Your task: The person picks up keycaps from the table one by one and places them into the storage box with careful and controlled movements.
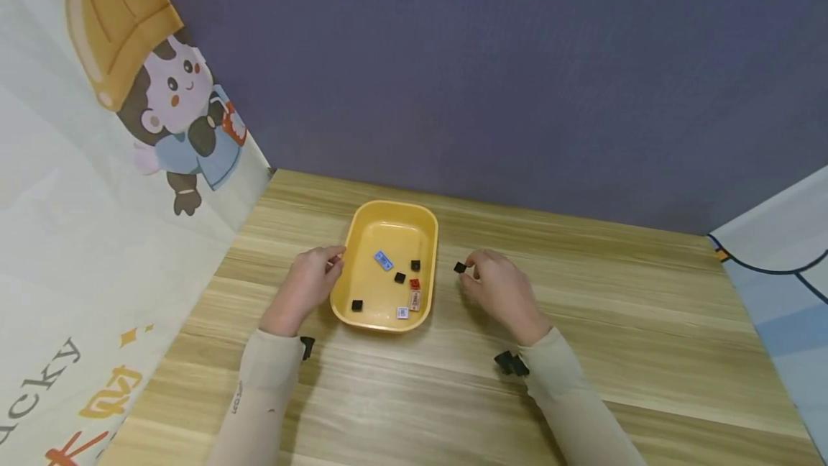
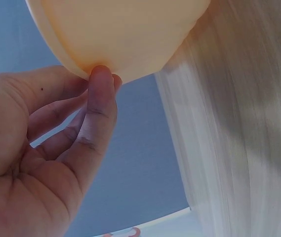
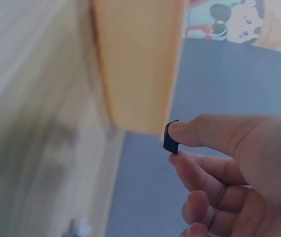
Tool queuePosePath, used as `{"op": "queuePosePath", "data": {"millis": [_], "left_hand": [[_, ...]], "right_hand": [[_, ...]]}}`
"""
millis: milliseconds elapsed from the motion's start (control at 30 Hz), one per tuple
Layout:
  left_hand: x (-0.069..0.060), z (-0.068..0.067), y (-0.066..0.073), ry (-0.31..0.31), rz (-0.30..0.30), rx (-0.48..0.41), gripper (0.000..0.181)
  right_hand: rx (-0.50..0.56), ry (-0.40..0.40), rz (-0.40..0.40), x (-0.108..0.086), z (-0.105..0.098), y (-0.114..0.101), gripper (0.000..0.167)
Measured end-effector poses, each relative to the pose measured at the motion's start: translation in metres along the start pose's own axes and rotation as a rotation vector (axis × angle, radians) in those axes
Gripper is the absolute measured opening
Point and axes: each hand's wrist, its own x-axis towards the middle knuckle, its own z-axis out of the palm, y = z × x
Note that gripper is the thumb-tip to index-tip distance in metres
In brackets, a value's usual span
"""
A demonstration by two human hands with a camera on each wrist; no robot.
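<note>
A yellow plastic tray (image 1: 371,282) sits on the table. My left hand (image 1: 309,282) pinches its left rim between thumb and fingertips, which shows closely in the left wrist view. Off the tray's right side, my right hand (image 1: 501,290) holds a small black square piece (image 3: 170,140) between thumb and index finger, above the table. In the tray lie a blue printed rectangular piece (image 1: 384,259), a red piece (image 1: 415,283), a pinkish printed one (image 1: 415,300), a white printed one (image 1: 402,313) and three black squares, one of them a black square (image 1: 357,305) at the near left.
The wood-grain table (image 1: 634,329) reaches back to a dark blue-grey panel (image 1: 485,78). At the left hangs a white sheet (image 1: 97,236) with cartoon prints; another printed sheet (image 1: 776,308) is at the right. Dark wrist straps show at both cuffs.
</note>
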Motion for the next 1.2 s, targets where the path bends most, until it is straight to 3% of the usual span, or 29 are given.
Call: {"op": "queuePosePath", "data": {"millis": [200,467,667,867,1200], "left_hand": [[0.000,0.000,0.000,-0.003,0.001,-0.006,0.032],[0.000,-0.001,0.000,0.003,0.001,-0.005,0.032],[0.000,-0.001,-0.001,0.011,0.014,-0.010,0.031],[0.000,-0.001,-0.001,0.020,0.026,-0.015,0.031],[0.002,0.000,-0.002,0.031,0.032,-0.014,0.030]], "right_hand": [[0.013,-0.015,-0.048,0.011,-0.008,-0.029,0.023],[-0.022,-0.014,-0.186,0.025,-0.004,-0.070,0.019],[-0.022,-0.054,-0.229,0.031,0.001,-0.090,0.021],[-0.005,-0.061,-0.224,0.032,0.005,-0.097,0.024],[-0.019,-0.048,-0.224,0.029,0.001,-0.088,0.025]]}}
